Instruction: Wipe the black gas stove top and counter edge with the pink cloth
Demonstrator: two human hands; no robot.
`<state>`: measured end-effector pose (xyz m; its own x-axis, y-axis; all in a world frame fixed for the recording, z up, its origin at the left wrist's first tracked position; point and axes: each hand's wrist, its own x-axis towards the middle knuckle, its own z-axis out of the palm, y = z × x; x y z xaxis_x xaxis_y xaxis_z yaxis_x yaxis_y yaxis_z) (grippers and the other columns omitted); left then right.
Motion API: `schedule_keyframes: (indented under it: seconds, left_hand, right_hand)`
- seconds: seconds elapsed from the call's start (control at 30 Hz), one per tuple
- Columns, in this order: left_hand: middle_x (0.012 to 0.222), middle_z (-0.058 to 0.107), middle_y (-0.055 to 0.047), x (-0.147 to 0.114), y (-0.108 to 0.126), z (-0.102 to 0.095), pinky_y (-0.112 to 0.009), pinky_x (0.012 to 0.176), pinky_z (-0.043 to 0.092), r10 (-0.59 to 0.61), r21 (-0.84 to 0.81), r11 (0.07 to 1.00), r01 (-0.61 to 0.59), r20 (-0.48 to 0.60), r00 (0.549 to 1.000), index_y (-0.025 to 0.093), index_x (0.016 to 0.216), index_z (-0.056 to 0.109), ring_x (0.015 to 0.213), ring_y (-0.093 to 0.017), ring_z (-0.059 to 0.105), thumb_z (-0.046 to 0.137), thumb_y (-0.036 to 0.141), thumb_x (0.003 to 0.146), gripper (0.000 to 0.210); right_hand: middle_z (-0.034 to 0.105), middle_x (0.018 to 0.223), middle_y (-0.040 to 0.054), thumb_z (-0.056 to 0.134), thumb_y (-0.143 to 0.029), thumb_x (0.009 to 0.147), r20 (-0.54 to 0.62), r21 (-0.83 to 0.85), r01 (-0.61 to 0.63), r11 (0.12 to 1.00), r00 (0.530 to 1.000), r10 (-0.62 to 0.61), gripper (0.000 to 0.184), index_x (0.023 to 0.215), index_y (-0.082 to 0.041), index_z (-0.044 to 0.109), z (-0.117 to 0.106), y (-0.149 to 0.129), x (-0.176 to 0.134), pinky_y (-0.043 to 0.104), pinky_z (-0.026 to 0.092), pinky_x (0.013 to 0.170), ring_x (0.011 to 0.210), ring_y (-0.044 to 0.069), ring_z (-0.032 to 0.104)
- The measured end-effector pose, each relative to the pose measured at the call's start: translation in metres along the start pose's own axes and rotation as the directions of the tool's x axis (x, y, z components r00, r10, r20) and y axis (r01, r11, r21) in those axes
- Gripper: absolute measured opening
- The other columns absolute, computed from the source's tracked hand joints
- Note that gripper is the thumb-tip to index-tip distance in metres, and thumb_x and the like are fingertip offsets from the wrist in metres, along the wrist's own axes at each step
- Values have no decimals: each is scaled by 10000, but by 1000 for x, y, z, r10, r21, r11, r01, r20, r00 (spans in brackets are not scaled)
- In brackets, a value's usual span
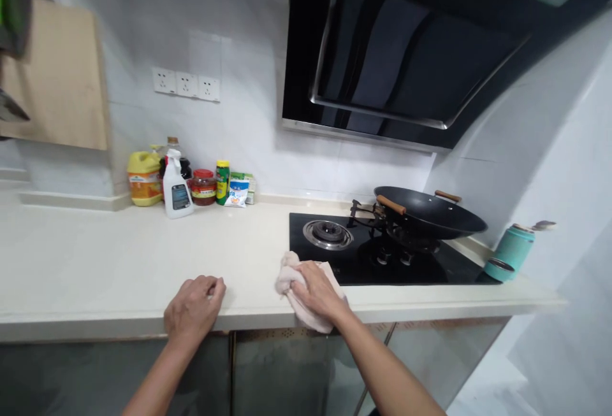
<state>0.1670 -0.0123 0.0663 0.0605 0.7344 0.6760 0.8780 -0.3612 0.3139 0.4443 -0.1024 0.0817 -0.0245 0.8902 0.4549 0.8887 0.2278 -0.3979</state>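
Note:
My right hand [315,288] grips a pale pink cleaning cloth [291,276], pressed on the counter at the front left corner of the black gas hob [356,269]. Part of the cloth hangs over the counter's front edge. To the left, my left hand [194,306] rests on the edge of the white counter [119,257], its fingers curled in and nothing seen in them. On the hob, the left burner [328,234] is bare, and a black wok [430,212] with wooden handles sits tilted over the right one.
Against the wall stand a white spray bottle [176,190], a yellow jug [144,180], a red-lidded jar [204,188], a green shaker [222,183] and a small packet [237,192]. A turquoise container [514,251] stands at the right end. The range hood [382,53] hangs above.

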Motion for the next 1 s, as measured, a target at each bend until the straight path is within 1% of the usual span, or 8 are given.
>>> schedule_keyframes:
  seconds: [0.13, 0.3, 0.47, 0.53, 0.6, 0.73, 0.83, 1.0]
  left_hand:
    - [796, 705, -42, 1, 0, -3, -283, 639, 366, -31, -41, 999, 32, 5, 999, 245, 715, 676, 820, -210, 615, 496, 356, 910, 288]
    - [889, 736, -17, 8, -5, -4, -285, 701, 446, -81, -171, 980, 106, 143, 986, 270, 804, 718, 880, -207, 651, 497, 363, 896, 257]
    - [1155, 731, -70, 21, 36, 0, -395, 1020, 474, 211, -407, 900, -154, 100, 972, 243, 1008, 753, 1142, -243, 632, 508, 355, 882, 297]
    - [1303, 689, -69, 30, 70, 4, -430, 1104, 426, 315, -442, 868, -226, 140, 939, 260, 1093, 751, 1255, -253, 582, 510, 348, 894, 325]
    - [1407, 637, -67, 41, 105, 11, -433, 1165, 370, 384, -430, 868, -248, 264, 885, 265, 1149, 747, 1348, -258, 522, 498, 341, 910, 353]
    - [1560, 501, -87, 58, 159, 34, -501, 1224, 257, 409, -318, 910, -265, 587, 699, 263, 1334, 659, 1477, -303, 383, 445, 471, 943, 491]
    - [1637, 368, -136, 59, 180, 54, -671, 1177, 222, 356, -257, 934, -247, 694, 626, 279, 1482, 523, 1502, -406, 314, 469, 633, 886, 695]
    - [1725, 23, -99, 60, 187, 82, -759, 1147, 76, 260, -172, 964, -205, 775, 576, 392, 1590, 300, 1562, -438, 18, 412, 783, 837, 855]
  right_hand:
    - [631, 1179, 120, 473, -394, 985, 18, -112, -181, 977, 983, 184, 321, 1173, -186, 627, 11, 11, 40, 356, 389, 982, 1115, 250, 561]
    - [596, 1292, 204, 378, -429, 1022, -13, -162, -326, 931, 944, 329, 448, 1312, -149, 574, 14, 31, 80, 471, 348, 1052, 1237, 320, 532]
    - [658, 1282, 110, 386, -444, 1026, 43, -75, -256, 964, 965, 260, 408, 1253, -234, 651, -1, 42, 98, 391, 421, 1017, 1183, 242, 600]
    - [663, 1292, 82, 290, -427, 1049, 21, -38, -216, 976, 976, 217, 460, 1296, -246, 633, -14, 51, 94, 329, 445, 986, 1166, 191, 612]
    - [644, 1320, 93, 274, -398, 1041, -31, -24, -197, 980, 980, 196, 473, 1298, -221, 629, -28, 64, 86, 318, 442, 989, 1193, 185, 594]
    - [712, 1058, 54, 361, -405, 1000, -127, -51, -196, 979, 974, 188, 392, 968, -234, 712, -57, 100, 66, 305, 446, 885, 996, 199, 636]
    - [699, 824, 27, 368, -415, 991, -174, -67, -235, 970, 960, 221, 417, 770, -242, 676, -74, 123, 59, 279, 417, 742, 785, 186, 621]
    - [722, 841, 37, 350, -419, 999, -321, -66, -322, 945, 903, 285, 432, 800, -255, 697, -89, 143, 74, 261, 385, 701, 799, 191, 632]
